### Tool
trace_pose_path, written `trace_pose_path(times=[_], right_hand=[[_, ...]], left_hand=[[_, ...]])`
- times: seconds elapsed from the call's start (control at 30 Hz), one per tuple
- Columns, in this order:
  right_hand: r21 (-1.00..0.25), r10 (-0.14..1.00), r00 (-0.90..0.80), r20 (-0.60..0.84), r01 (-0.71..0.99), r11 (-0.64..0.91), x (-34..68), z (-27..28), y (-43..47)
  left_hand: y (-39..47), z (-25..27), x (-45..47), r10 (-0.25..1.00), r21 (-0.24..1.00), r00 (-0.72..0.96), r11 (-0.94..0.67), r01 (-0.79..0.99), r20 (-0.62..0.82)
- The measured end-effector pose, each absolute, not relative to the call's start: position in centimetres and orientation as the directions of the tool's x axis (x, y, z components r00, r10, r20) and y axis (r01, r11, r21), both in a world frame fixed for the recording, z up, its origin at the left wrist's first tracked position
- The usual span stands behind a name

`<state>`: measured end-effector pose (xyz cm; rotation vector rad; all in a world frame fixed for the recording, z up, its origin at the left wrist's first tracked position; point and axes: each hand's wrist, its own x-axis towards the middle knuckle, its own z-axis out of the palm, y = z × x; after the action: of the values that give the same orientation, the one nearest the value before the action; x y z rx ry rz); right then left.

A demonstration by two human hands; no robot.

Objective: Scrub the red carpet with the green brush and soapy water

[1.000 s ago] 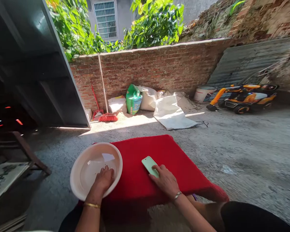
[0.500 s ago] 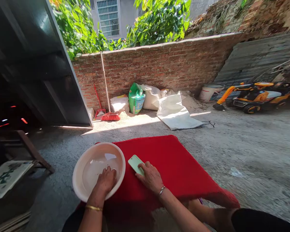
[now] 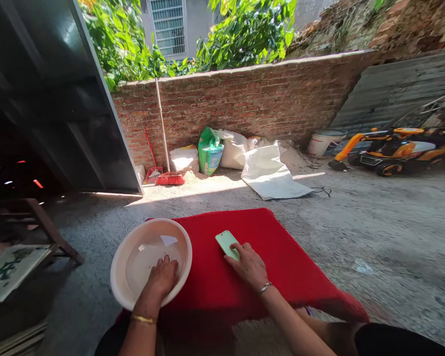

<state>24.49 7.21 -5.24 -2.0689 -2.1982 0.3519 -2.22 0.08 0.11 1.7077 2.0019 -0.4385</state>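
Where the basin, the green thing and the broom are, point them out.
Basin (image 3: 119, 268): head view, left inner wall.
Green thing (image 3: 226, 241): head view, uncovered part of its top face.
Broom (image 3: 170, 179): head view, red bristles.

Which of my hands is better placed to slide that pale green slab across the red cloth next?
Probably your right hand: its fingers are on the pale green slab, over the red cloth. Your left hand is down inside the pale basin.

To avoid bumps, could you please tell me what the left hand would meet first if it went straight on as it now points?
Probably the far inner wall of the pale basin, since the left hand is inside it, though its exact depth there is hard to judge.
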Motion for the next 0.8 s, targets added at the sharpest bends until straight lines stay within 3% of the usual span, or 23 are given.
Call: trace_pose_path(times=[0.23, 0.33, 0.5, 0.6, 0.7, 0.8], right_hand=[[-0.286, 0.948, -0.311, -0.071, 0.917, 0.279, 16.6, -5.9, 7.9], [-0.247, 0.963, -0.258, -0.071, 0.94, 0.234, 19.1, -6.1, 8.8], [-0.156, 0.999, 0.026, -0.041, 0.987, -0.032, 27.6, -6.2, 10.0], [-0.18, 0.991, 0.136, 0.006, 0.975, -0.133, 31.0, -6.4, 10.3], [-0.223, 0.995, 0.096, -0.015, 0.97, -0.097, 30.1, -6.7, 10.0], [-0.246, 0.998, -0.055, -0.029, 0.968, 0.046, 25.6, -7.0, 9.5]], left_hand=[[0.0, 0.6, -2.0, 0.831, 0.043, -0.123, 0.174, 0.984, -0.543], [0.1, 0.5, -1.9, 0.834, 0.041, -0.111, 0.158, 0.987, -0.54], [0.3, -0.3, -2.1, 0.842, 0.064, -0.1, 0.158, 0.985, -0.53], [0.3, -0.3, -2.0, 0.845, 0.078, -0.106, 0.172, 0.982, -0.525], [0.2, 0.3, -1.7, 0.838, 0.078, -0.108, 0.176, 0.981, -0.534], [0.2, 0.9, -1.5, 0.837, 0.072, -0.116, 0.182, 0.981, -0.535]])
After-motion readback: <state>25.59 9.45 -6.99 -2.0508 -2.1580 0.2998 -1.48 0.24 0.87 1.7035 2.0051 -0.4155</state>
